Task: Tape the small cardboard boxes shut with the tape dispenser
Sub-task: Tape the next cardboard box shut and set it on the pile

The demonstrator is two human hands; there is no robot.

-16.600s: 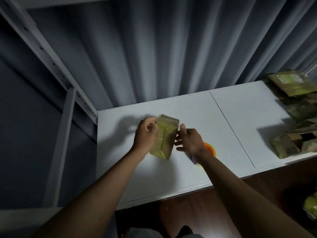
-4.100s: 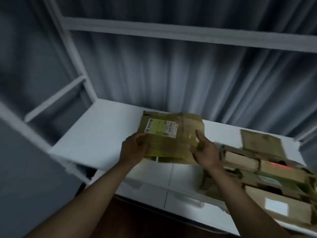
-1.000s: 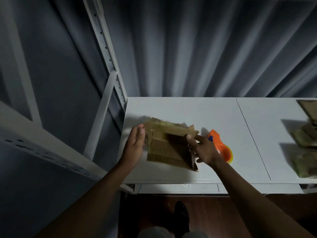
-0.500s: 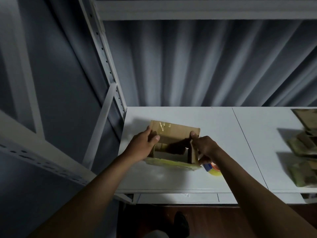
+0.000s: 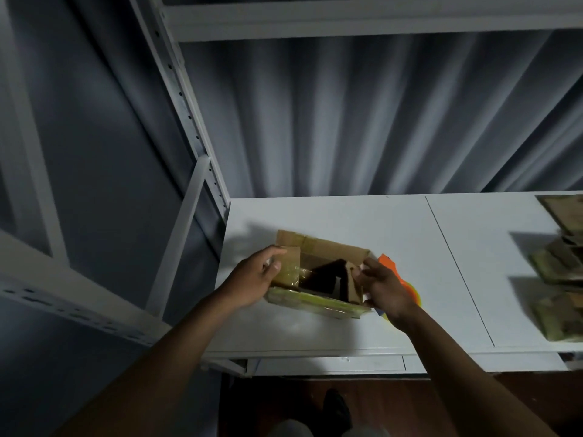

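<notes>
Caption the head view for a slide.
Both hands, left and right, fold the flaps of an open box beside the orange dispenser.

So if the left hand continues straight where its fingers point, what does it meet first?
The left hand already grips the left flap of the open cardboard box; going on, it likely enters the dark interior.

No text, label, brand, number or sign can be read anywhere in the view. The open cardboard box [image 5: 318, 272] on the white table [image 5: 410, 234] shows only bare brown flaps and glossy tape, with no legible print. The flattened cardboard boxes [image 5: 558, 266] stacked at the far right edge are dim and blurred; any markings on them cannot be made out. The orange tape dispenser [image 5: 405, 287] just right of the box shows no lettering.
</notes>
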